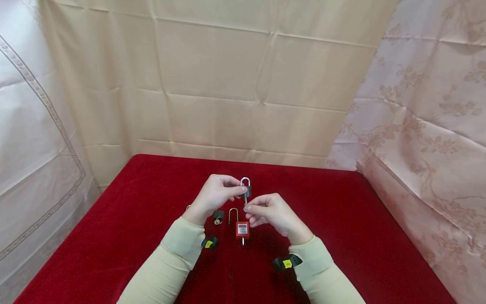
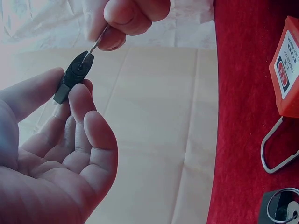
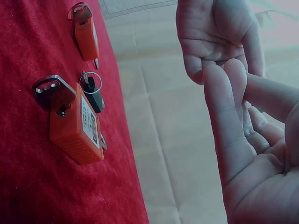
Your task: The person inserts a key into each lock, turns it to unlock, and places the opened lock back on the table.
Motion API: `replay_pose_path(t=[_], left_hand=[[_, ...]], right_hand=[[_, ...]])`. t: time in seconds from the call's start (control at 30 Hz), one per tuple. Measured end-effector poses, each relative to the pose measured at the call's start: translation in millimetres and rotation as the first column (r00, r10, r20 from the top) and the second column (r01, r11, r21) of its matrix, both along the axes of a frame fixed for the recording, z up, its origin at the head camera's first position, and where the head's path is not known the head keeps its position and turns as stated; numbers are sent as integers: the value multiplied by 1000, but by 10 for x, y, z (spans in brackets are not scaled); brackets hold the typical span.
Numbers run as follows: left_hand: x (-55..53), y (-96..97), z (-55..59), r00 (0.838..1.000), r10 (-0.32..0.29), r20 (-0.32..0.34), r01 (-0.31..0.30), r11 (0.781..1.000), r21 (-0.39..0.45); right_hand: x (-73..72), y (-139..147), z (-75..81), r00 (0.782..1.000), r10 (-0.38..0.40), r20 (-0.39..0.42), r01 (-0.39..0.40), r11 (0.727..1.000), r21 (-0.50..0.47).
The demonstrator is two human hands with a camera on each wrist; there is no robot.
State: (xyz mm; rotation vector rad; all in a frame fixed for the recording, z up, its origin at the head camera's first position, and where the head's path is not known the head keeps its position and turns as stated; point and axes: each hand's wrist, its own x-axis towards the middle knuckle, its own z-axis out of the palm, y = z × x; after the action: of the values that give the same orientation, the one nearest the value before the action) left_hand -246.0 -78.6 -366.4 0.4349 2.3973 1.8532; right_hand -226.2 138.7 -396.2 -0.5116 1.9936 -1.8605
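My left hand (image 1: pixel 216 192) pinches a small black padlock (image 1: pixel 248 192) between thumb and fingers, its silver shackle pointing up. Below the padlock, my right hand (image 1: pixel 272 212) holds a key (image 1: pixel 245 203) by its head. The left wrist view shows the key (image 2: pixel 96 45) with its tip at the keyhole of the black padlock (image 2: pixel 74 77); how deep it sits, I cannot tell. From the right wrist view, the fingers of my right hand (image 3: pixel 252 121) hide both padlock and key.
On the red cloth (image 1: pixel 322 202) lies a red padlock (image 1: pixel 242 230), shackle swung out and key in it. Left of it is another black padlock (image 1: pixel 218 214) with a key ring. The right wrist view shows a second red padlock (image 3: pixel 86 39) with a key.
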Motion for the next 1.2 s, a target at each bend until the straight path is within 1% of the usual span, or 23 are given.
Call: replay_pose_path(t=[0.27, 0.53, 0.63, 0.77, 0.93, 1.03, 1.2], left_hand=[[9, -1, 14, 1000, 8, 0, -8, 1000, 14], [-1, -2, 14, 1000, 18, -1, -18, 999, 29], [1, -1, 17, 1000, 21, 2, -21, 999, 40], [1, 6, 20, 1000, 27, 4, -28, 995, 96], [-6, 14, 20, 1000, 25, -8, -24, 987, 161], [-17, 7, 14, 1000, 24, 3, -24, 981, 192], [-31, -13, 17, 997, 15, 71, -34, 960, 279]], right_hand=[[3, 0, -1, 1000, -12, -12, 12, 1000, -11], [40, -29, 52, 995, -54, -80, 54, 999, 4], [43, -36, 57, 994, -66, -87, 66, 998, -3], [29, -36, 47, 994, -94, -47, 91, 994, -59], [32, -37, 52, 993, -118, 14, 119, 983, -139], [47, -46, 68, 991, -132, 12, 132, 979, -155], [106, -94, 124, 983, -179, -46, 169, 971, -166]])
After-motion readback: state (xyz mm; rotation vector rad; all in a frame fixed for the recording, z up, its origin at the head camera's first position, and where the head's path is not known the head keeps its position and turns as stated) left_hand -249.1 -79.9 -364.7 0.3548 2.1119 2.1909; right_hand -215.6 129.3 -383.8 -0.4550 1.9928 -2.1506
